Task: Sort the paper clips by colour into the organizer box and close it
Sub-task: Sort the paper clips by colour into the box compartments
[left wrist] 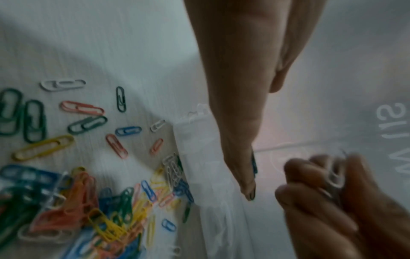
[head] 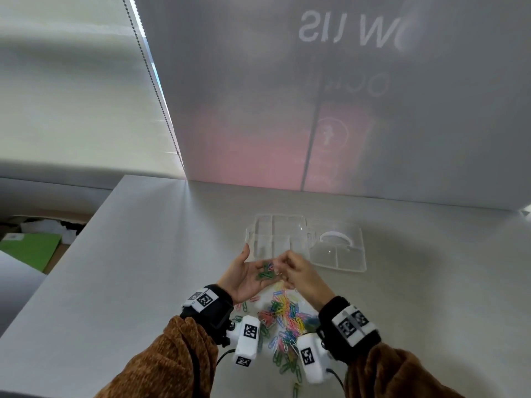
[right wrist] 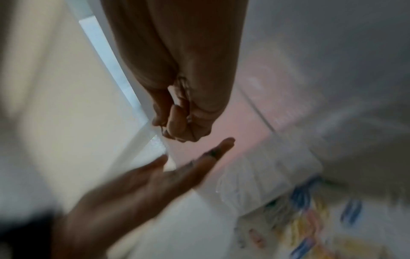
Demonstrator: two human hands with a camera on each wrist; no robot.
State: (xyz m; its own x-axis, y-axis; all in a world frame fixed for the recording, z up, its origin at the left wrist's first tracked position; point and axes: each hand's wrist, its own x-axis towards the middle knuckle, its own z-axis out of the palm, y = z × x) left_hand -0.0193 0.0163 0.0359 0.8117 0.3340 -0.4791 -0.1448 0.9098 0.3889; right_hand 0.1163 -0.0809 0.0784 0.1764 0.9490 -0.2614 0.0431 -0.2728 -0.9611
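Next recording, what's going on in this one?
A person is sorting paper clips. The left hand is held palm-up with a few green clips lying on it, while the right hand, fingers curled, pinches pale clips beside it. The mixed pile of clips lies on the table below. The clear organizer box sits open beyond the hands, its compartments apparently empty.
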